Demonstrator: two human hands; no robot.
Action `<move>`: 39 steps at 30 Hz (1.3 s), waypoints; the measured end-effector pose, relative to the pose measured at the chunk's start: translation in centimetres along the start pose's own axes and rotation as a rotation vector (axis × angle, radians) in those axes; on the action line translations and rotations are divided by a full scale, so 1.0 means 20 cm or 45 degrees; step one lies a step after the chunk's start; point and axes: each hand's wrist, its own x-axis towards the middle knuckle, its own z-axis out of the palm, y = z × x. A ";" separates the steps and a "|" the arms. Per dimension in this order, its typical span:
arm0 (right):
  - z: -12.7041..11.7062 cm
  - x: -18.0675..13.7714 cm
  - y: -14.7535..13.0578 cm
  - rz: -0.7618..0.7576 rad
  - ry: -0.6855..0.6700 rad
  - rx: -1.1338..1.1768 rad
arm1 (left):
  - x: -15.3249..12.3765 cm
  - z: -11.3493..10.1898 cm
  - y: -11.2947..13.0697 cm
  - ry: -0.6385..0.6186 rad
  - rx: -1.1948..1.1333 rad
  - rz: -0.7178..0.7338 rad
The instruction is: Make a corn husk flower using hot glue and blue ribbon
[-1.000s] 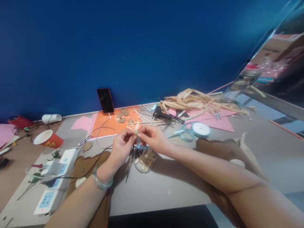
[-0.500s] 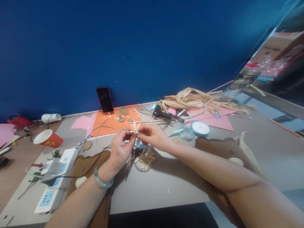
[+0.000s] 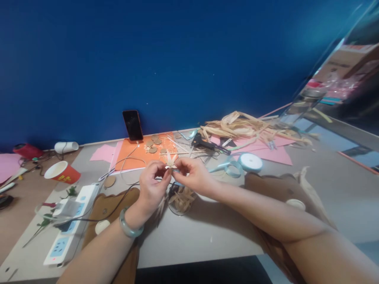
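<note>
Head view: pale flower (image 3: 171, 161), near frame centre.
Left hand (image 3: 152, 185): fingers pinching flower's base.
Right hand (image 3: 194, 174): fingers curled beside it; grip unclear.
Husk pieces (image 3: 182, 200): lower centre.

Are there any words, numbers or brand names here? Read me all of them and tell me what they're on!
None can be read for sure.
Red paper cup: yellow marks, too blurred to read.
Cardboard box at the upper right: dark and orange-red print, too blurred to read.
Husk flower at the left hand's fingertips: no writing to be seen.
</note>
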 end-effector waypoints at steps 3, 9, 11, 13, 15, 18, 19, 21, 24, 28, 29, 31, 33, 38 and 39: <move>0.01 0.00 0.00 -0.050 0.018 -0.031 | 0.00 0.00 0.01 0.044 -0.060 -0.056; 0.03 0.01 -0.01 -0.118 0.088 -0.004 | 0.02 0.01 0.06 0.063 -0.261 -0.312; 0.03 0.01 -0.01 -0.120 0.094 0.005 | 0.02 0.00 0.07 0.067 -0.322 -0.375; 0.03 0.01 -0.02 -0.109 0.082 0.003 | 0.02 0.00 0.08 0.062 -0.384 -0.429; 0.02 0.01 -0.03 -0.095 0.057 -0.005 | 0.02 0.00 0.08 0.065 -0.447 -0.486; 0.01 0.00 -0.04 -0.084 0.020 -0.024 | 0.02 0.00 0.10 0.070 -0.521 -0.570; 0.00 0.00 -0.05 -0.084 0.009 -0.031 | 0.02 0.00 0.10 0.069 -0.546 -0.596; -0.01 0.00 -0.05 -0.088 -0.008 -0.043 | 0.02 0.01 0.11 0.063 -0.598 -0.645; -0.01 0.01 -0.04 -0.096 -0.011 -0.044 | 0.02 0.01 0.11 0.070 -0.636 -0.701; 0.00 0.01 -0.03 -0.078 0.023 0.002 | 0.00 0.01 0.09 0.074 -0.669 -0.699; 0.00 0.01 -0.03 -0.067 0.026 0.021 | 0.00 0.01 0.08 0.068 -0.676 -0.692; 0.01 0.01 -0.02 -0.029 0.015 0.081 | -0.01 0.02 0.07 0.055 -0.679 -0.678; 0.00 0.02 -0.02 0.043 -0.035 0.187 | -0.01 0.02 0.06 0.032 -0.682 -0.676; -0.07 0.05 -0.02 0.300 -0.306 0.528 | 0.02 -0.01 0.07 -0.152 -0.782 -0.726; -0.08 0.05 -0.02 0.337 -0.343 0.588 | 0.04 -0.02 0.07 -0.203 -0.828 -0.746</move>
